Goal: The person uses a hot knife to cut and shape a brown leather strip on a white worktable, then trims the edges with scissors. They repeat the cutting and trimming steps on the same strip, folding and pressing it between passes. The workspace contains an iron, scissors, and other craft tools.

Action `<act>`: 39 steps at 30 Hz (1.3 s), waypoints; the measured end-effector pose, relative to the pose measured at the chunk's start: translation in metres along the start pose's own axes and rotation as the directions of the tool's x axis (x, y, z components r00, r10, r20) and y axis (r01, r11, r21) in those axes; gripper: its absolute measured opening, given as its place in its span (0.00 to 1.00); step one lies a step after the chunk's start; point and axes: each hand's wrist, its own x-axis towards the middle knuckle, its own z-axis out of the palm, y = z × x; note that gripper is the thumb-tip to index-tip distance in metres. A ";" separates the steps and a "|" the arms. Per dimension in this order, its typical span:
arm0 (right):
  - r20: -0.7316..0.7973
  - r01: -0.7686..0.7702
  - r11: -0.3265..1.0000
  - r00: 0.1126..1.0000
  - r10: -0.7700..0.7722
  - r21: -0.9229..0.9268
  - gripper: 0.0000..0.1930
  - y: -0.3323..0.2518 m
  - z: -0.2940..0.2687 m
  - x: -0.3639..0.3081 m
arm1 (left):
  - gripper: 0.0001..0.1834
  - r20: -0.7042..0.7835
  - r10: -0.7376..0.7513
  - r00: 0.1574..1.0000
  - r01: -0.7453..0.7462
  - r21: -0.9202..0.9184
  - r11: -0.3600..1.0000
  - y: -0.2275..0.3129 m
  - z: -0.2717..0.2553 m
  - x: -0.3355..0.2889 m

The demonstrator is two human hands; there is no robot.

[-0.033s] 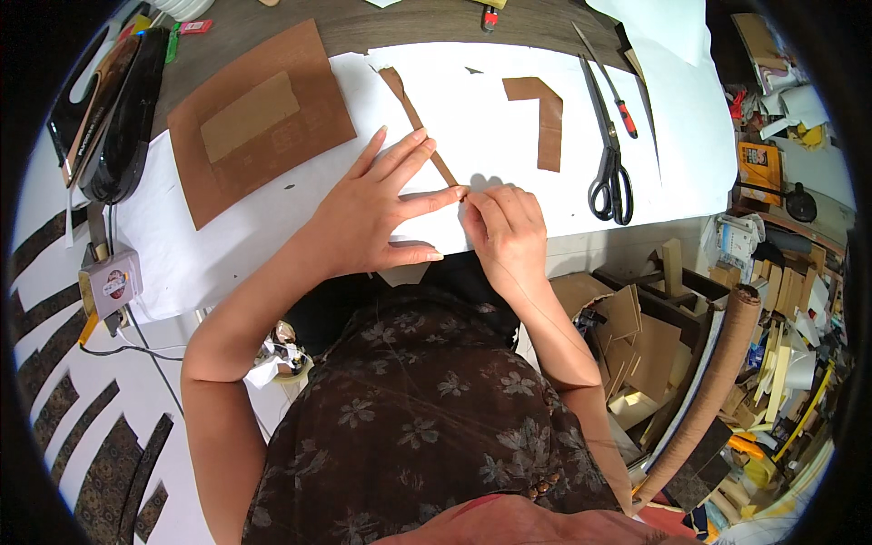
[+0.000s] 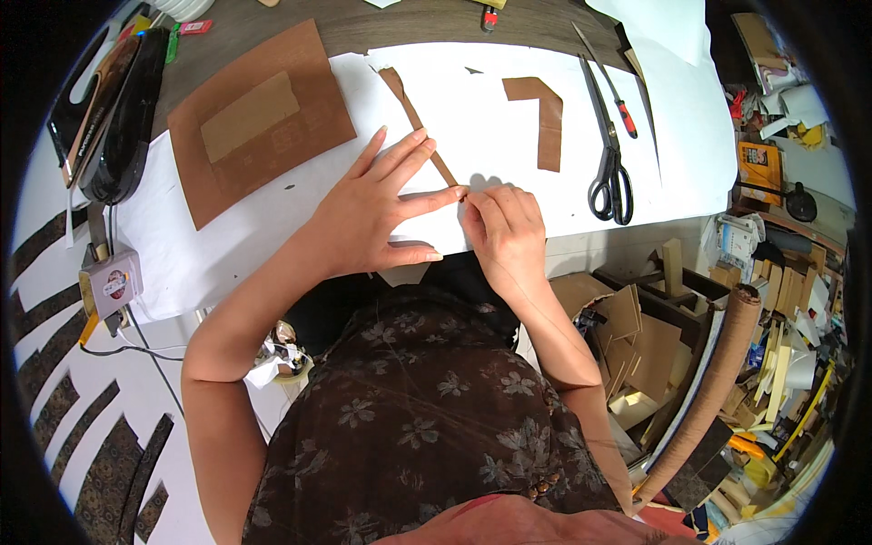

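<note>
One pinch, thumb and fingers drawn together, in the right grip (image 2: pixel 509 222), seemingly clamped on the near end of a narrow brown strip (image 2: pixel 409 107); cannot tell exactly how much is caught between the tips, as hidden by the knuckles. Just beside, the left grip (image 2: pixel 363 218) spread wide, fingers apart and laid flat, with index tip at the same near end, longer fingers reaching across the strip farther up, and thumb off to the near side on white paper (image 2: pixel 495 136). To judge by the pose, at the stage of working that end by fine fingering, perhaps folding or straightening an edge, while steadying the length from the left. Calls next for light, even pressure from the left fingers and a small, careful turn of the pinch, without dragging the strip askew. Farther out, to the right, an angled brown piece (image 2: pixel 550 132) lying apart, then black scissors (image 2: pixel 611 150) near a pointed tool with a red and black handle (image 2: pixel 627 118). To the left, a large brown panel (image 2: pixel 325 104) bearing a tan rectangle (image 2: pixel 250 116). Beyond the paper, bare wood of the surface (image 2: pixel 409 34).
</note>
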 end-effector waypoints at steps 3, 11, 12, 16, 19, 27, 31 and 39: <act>0.020 -0.006 1.000 1.000 0.006 0.011 0.13 -0.001 -0.001 0.000 | 0.43 0.017 -0.027 1.000 0.027 -0.035 0.999 -0.001 -0.002 0.000; 0.072 0.038 0.998 0.997 -0.034 -0.057 0.13 -0.005 -0.004 -0.001 | 0.45 0.027 -0.040 0.999 0.041 -0.028 0.999 -0.002 -0.003 0.000; 0.084 0.043 0.997 0.996 -0.037 -0.062 0.12 -0.005 -0.005 -0.002 | 0.45 0.029 -0.043 0.999 0.044 -0.039 0.998 -0.001 -0.002 0.000; 0.111 0.065 0.991 0.992 -0.052 -0.116 0.12 -0.007 -0.004 -0.005 | 0.43 -0.002 -0.029 1.000 0.029 -0.037 0.999 0.002 0.002 0.001; 0.103 0.061 0.989 0.994 -0.047 -0.132 0.12 -0.008 -0.004 -0.008 | 0.43 -0.011 -0.037 0.999 0.037 -0.028 0.999 0.005 0.004 0.001; -0.039 -0.121 0.993 0.992 0.121 -0.001 0.07 -0.001 -0.013 -0.014 | 0.41 0.047 0.039 0.998 -0.039 0.017 0.999 -0.006 -0.010 0.000; -0.041 -0.142 0.984 0.988 0.147 0.111 0.09 -0.001 -0.011 -0.015 | 0.41 0.131 0.162 0.978 -0.172 0.065 0.983 -0.024 -0.027 -0.006; 0.145 -0.014 0.976 0.989 -0.018 0.219 0.22 -0.003 -0.001 0.003 | 0.42 0.180 0.243 0.953 -0.244 -0.018 0.970 -0.033 -0.034 -0.015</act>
